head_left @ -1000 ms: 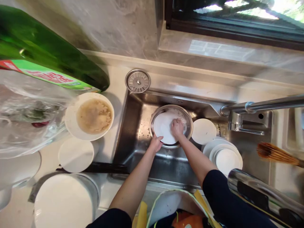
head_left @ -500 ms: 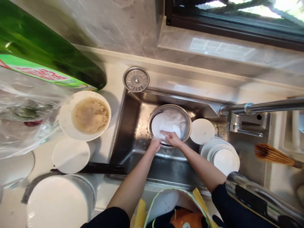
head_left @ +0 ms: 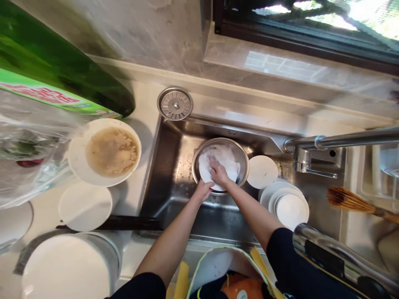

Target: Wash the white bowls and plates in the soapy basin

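A round metal basin [head_left: 246,160] with soapy, foamy water stands in the sink. Inside it a white plate [head_left: 204,166] is held at a tilt. My left hand [head_left: 203,191] grips the plate's lower left edge, with the thumb over the rim. My right hand [head_left: 219,171] lies on the plate's face, its fingers stretched out and somewhat blurred. White foam [head_left: 230,155] covers part of the plate and water; whether a cloth is under the right hand I cannot make out.
Right of the basin, a white plate [head_left: 262,172] and stacked white dishes [head_left: 291,211] sit in the metal sink [head_left: 174,207], below the faucet [head_left: 301,160]. On the left counter are a bowl of cloudy liquid [head_left: 112,151], a big green bottle [head_left: 77,79] and white dishes [head_left: 67,265]. A bamboo brush [head_left: 349,199] is at right.
My right hand has slid up and left across the plate, and its fingers are now stretched out. My left hand stays at the plate's edge. The view has shifted slightly.
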`<state>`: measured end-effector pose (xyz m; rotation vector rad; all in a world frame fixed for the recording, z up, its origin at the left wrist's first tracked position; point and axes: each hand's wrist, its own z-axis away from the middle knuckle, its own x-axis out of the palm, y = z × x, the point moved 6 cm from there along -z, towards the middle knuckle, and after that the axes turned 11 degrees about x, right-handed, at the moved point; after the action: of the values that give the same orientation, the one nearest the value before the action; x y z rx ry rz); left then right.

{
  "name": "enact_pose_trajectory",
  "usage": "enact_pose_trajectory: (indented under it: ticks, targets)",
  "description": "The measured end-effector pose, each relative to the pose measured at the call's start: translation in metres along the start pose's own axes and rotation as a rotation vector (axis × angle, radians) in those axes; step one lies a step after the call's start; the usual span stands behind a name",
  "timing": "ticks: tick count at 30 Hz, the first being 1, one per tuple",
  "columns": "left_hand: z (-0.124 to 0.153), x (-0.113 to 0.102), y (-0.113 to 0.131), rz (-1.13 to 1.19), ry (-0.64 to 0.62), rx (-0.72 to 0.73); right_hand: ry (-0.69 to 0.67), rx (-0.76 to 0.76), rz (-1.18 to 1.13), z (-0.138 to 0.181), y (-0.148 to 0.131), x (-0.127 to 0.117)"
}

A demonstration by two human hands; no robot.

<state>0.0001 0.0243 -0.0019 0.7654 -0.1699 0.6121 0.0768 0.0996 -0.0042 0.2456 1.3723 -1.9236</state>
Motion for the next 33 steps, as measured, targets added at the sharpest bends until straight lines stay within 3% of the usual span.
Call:
enact_pose_trajectory:
  ticks: [2,5,9,12,15,18,21,24,26,29,33]
  targets:
    - [-0.002,-0.001,0.004,0.036,0.006,0.055,-0.098,-0.091,-0.085,0.024,-0.001,0.003]
    - [-0.003,-0.001,0.009,0.03,0.018,0.113,-0.135,0.029,-0.033,0.05,0.021,-0.004]
    - [-0.001,-0.002,0.009,-0.041,0.04,0.066,0.143,0.307,0.17,0.041,0.051,-0.026]
    - [0.001,-0.003,0.005,-0.072,0.036,-0.007,0.267,0.253,0.109,0.015,0.041,-0.024]
    - [-0.001,-0.003,0.002,-0.062,0.044,-0.012,0.157,0.104,-0.039,0.005,0.015,-0.007]
    - [-0.005,-0.002,0.005,-0.005,0.051,0.065,-0.036,0.022,-0.139,0.027,-0.002,0.005]
    - [-0.006,-0.001,0.008,0.036,0.05,0.11,-0.105,0.091,-0.118,0.057,0.004,0.003]
    - [-0.004,-0.003,0.008,0.019,0.058,0.08,0.0,0.288,0.048,0.066,0.03,-0.01]
    - [-0.003,-0.005,0.007,-0.022,0.057,0.049,0.141,0.388,0.148,0.058,0.047,-0.022]
    - [-0.002,-0.007,0.004,-0.091,0.034,-0.006,0.274,0.415,0.151,0.029,0.056,-0.031]
    - [-0.002,-0.008,0.001,-0.116,0.035,-0.063,0.297,0.307,0.017,-0.014,0.034,-0.026]
